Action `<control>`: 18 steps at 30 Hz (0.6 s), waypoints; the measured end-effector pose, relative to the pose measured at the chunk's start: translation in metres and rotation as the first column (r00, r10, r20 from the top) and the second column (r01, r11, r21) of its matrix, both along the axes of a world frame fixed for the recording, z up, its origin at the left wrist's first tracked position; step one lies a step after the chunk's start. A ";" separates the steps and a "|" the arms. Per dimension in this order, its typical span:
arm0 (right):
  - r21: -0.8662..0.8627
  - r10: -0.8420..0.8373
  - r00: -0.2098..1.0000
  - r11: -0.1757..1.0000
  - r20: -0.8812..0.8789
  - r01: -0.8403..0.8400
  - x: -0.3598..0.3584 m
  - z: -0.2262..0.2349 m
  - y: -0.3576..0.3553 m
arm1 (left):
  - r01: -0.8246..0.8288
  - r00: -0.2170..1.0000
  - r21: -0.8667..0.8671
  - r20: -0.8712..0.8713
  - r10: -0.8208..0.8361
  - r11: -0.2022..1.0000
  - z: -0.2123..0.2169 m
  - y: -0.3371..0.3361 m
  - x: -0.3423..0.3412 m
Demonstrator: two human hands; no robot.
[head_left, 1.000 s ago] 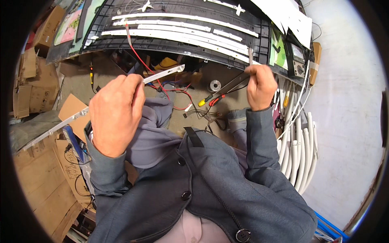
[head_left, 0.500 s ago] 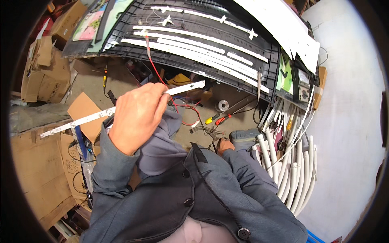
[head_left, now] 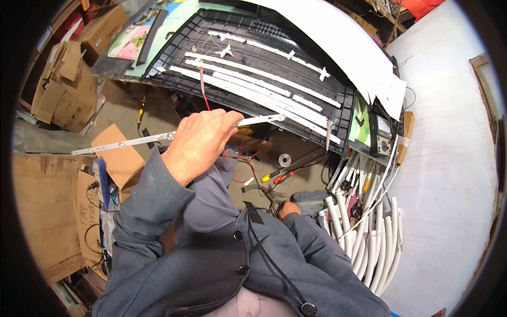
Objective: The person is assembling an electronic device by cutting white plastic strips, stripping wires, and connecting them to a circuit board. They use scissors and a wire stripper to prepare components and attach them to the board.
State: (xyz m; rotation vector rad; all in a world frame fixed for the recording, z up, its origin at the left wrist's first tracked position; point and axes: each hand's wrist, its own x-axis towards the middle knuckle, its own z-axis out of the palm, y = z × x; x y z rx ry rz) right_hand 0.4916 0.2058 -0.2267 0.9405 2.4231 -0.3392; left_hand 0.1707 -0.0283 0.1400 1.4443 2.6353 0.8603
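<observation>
My left hand [head_left: 203,143] is closed around a long white LED backlight strip [head_left: 132,141] with small round lenses, held slanting above my lap. The strip's right end reaches the near edge of a black TV back panel [head_left: 174,33]. More white strips [head_left: 264,74] lie in rows across that panel. A red test lead's probe [head_left: 202,74] rests on it at the left, and another probe [head_left: 328,131] stands at its right. Low beside my shoe, my right hand [head_left: 289,210] has curled fingers next to dark wires; what it grips is hidden.
An analog multimeter [head_left: 384,142] stands right of the panel. On the floor are a solder spool [head_left: 284,159], yellow- and red-handled screwdrivers [head_left: 285,177] and a soldering iron [head_left: 141,112]. White tubes [head_left: 372,248] bundle at the right; cardboard boxes [head_left: 66,103] crowd the left.
My left hand has moved up and right with the strip, which now lies flatter and closer to the panel. The whole view has shifted slightly; my right hand stays low by the shoe.
</observation>
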 end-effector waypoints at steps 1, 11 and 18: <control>-0.030 -0.021 0.997 0.999 0.080 0.024 -0.002 0.009 0.004 | 0.029 0.997 0.109 -0.071 -0.022 0.994 -0.003 0.004 -0.004; 0.070 0.123 0.964 0.987 0.236 -0.143 0.015 0.146 0.040 | 0.040 0.990 0.362 0.112 -0.086 0.931 0.085 0.021 -0.030; -0.511 0.003 0.996 0.859 0.088 0.043 0.059 0.267 0.088 | 0.010 0.978 0.543 0.168 -0.121 0.839 0.102 0.029 -0.039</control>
